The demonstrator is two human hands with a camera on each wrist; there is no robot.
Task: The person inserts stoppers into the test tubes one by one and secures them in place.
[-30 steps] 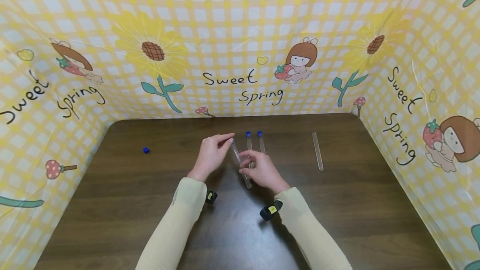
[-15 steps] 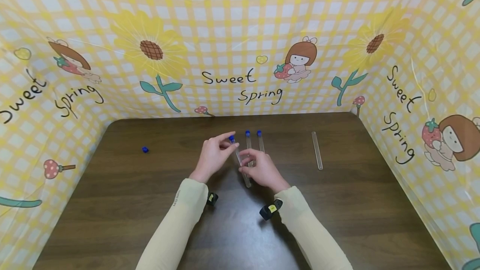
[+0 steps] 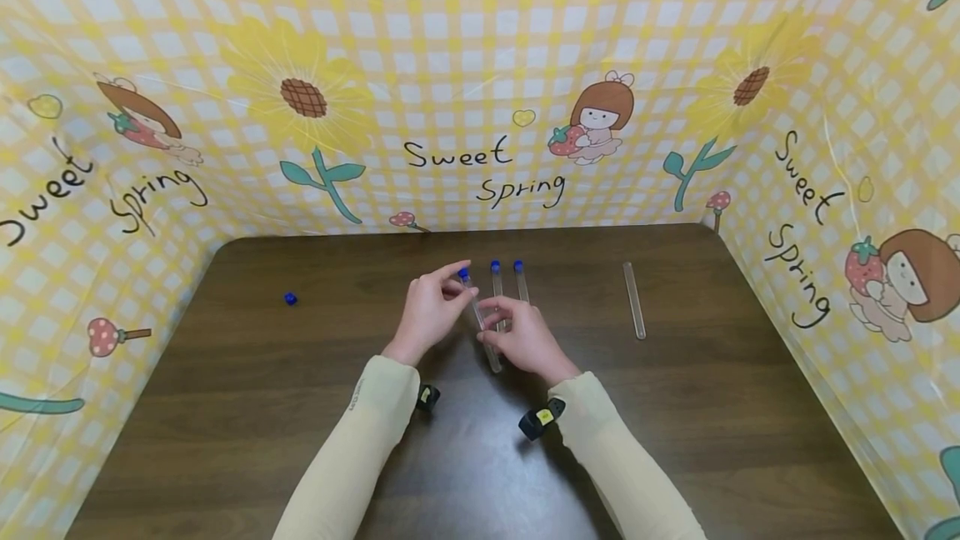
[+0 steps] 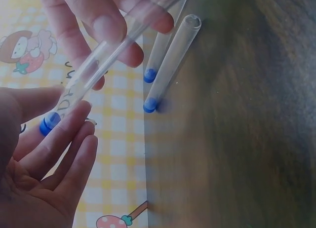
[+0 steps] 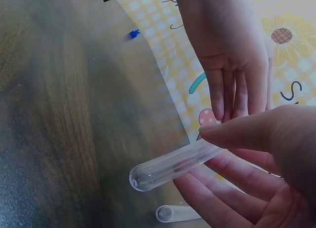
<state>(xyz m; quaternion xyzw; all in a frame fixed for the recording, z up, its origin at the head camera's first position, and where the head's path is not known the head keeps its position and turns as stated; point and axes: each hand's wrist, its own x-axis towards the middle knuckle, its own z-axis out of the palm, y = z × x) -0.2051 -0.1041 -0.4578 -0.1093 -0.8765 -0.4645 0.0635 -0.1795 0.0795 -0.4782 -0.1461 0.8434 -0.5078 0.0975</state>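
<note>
Between my hands a clear test tube [image 3: 492, 358] with a blue cap [image 4: 50, 123] is held at a slant, cap end up and away from me. My right hand [image 3: 529, 338] pinches its middle between thumb and fingers; the rounded bottom sticks out past them in the right wrist view. Near the cap, the thumb and fingers of my left hand [image 3: 427, 312] sit around the tube's upper end, with the index finger reaching past the cap. Two more blue-capped test tubes, a nearer one [image 4: 174, 65] and a farther one [image 4: 159, 53], lie just behind, partly covered by my right hand in the head view.
An uncapped test tube [image 3: 634, 300] lies to the right on the brown wooden table [image 3: 735, 407]. Far to the left is a loose blue cap [image 3: 291, 298]. A yellow checked cloth [image 3: 450, 73] with printed figures walls the table at the back and sides.
The left fingers, pinched over the cap a second ago, have spread, so the blue cap shows and the thumb lies lower along the tube. The right hand keeps its hold in place.
</note>
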